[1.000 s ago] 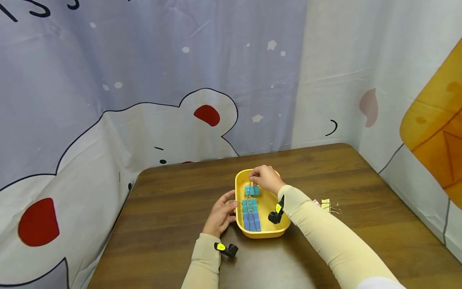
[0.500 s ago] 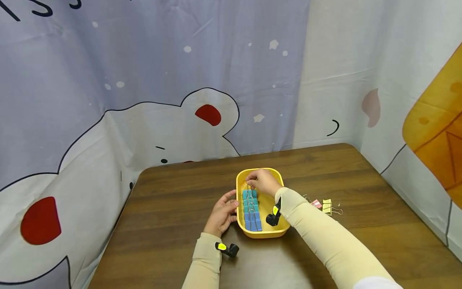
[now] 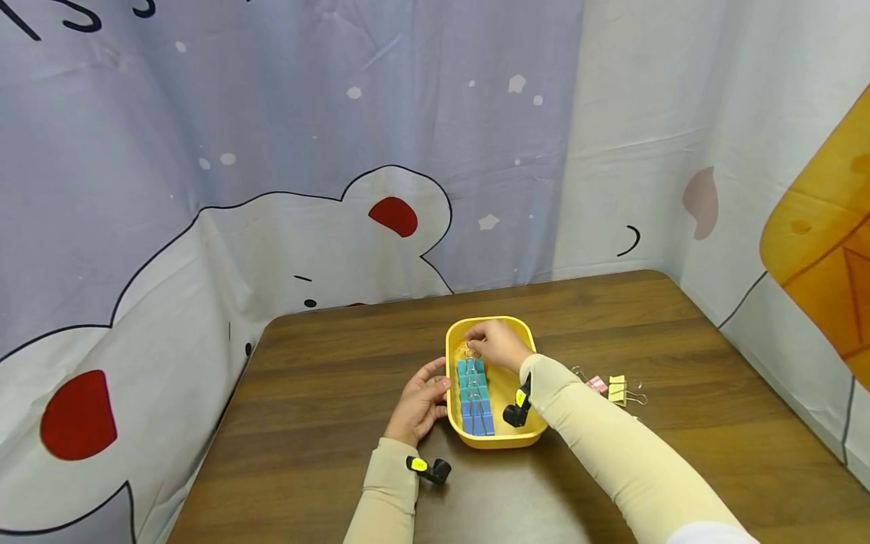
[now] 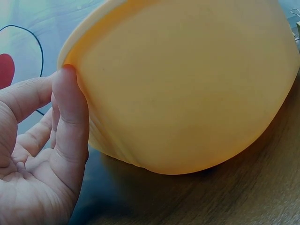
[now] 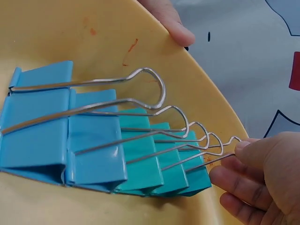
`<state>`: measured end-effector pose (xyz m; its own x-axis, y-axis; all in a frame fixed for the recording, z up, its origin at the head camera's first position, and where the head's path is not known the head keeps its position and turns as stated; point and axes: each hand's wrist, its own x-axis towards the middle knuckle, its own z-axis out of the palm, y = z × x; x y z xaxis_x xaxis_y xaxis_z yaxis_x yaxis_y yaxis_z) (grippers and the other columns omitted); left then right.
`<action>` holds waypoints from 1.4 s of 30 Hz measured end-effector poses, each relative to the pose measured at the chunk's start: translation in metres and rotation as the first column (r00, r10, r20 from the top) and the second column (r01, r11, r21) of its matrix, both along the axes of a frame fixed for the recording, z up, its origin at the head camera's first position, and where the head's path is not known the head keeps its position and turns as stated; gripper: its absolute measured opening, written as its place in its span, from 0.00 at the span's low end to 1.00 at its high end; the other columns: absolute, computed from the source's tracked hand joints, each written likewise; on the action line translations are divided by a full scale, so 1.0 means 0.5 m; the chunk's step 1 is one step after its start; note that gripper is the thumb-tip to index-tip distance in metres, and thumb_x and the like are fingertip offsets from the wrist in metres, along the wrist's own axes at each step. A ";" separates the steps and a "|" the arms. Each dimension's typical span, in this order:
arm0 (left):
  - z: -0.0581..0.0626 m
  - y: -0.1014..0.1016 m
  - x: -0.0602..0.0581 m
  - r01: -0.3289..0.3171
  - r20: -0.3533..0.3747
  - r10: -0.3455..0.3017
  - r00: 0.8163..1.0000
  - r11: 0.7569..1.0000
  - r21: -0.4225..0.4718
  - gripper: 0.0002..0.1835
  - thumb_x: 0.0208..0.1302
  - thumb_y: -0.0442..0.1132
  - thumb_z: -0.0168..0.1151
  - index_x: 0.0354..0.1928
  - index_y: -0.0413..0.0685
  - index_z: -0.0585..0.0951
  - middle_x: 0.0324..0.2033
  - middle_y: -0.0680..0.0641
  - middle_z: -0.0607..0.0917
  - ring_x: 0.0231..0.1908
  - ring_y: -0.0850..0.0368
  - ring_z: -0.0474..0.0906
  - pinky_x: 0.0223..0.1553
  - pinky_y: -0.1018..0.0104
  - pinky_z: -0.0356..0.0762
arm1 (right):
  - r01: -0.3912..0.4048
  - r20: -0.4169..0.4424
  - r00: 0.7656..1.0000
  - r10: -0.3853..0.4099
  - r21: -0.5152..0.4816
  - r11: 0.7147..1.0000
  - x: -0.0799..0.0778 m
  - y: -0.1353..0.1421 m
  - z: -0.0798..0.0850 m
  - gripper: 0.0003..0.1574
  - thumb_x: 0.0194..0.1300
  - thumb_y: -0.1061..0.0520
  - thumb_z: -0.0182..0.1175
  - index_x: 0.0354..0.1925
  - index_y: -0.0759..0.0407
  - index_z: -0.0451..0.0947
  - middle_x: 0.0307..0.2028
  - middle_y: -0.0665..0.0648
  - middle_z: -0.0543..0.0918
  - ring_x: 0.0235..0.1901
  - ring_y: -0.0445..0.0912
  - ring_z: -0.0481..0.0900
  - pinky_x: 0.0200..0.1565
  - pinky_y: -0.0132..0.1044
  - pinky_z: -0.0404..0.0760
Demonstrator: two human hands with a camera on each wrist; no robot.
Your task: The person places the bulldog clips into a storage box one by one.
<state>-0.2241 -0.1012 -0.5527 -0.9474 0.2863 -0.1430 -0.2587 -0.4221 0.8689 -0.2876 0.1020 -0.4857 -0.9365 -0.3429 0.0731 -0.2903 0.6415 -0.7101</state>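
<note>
A yellow plastic tray point(image 3: 499, 443) holds a row of binder clips along its left side, blue ones point(image 5: 37, 124) at the near end and teal ones point(image 5: 139, 161) beyond. Their wire handles overlap, all pointing towards the far end. My right hand point(image 3: 501, 345) reaches into the tray and pinches the wire handle of the farthest teal binder clip point(image 5: 199, 174) between thumb and fingers. On the left, my left hand point(image 3: 416, 404) holds the tray's side, its thumb point(image 4: 70, 98) at the rim and the other fingers partly hidden behind it.
To the right of the tray, beside my right forearm, lie a pink binder clip point(image 3: 597, 384) and a yellow binder clip point(image 3: 617, 390) on the wooden table point(image 3: 326, 378). A printed curtain point(image 3: 306, 113) hangs behind the table.
My right hand has brought the farthest teal clip down and nearer, against the end of the row, and now keeps hold of its handle. The left hand stays on the tray.
</note>
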 end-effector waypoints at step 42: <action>0.004 -0.001 0.012 -0.019 0.012 0.018 1.000 0.999 0.040 0.29 0.71 0.24 0.56 0.72 0.41 0.66 0.32 0.52 0.80 0.22 0.64 0.76 0.19 0.71 0.80 | 0.159 -0.156 0.978 -0.142 0.099 0.982 0.137 0.353 -0.004 0.15 0.71 0.56 0.63 0.50 0.64 0.84 0.41 0.56 0.88 0.39 0.48 0.85 0.44 0.48 0.83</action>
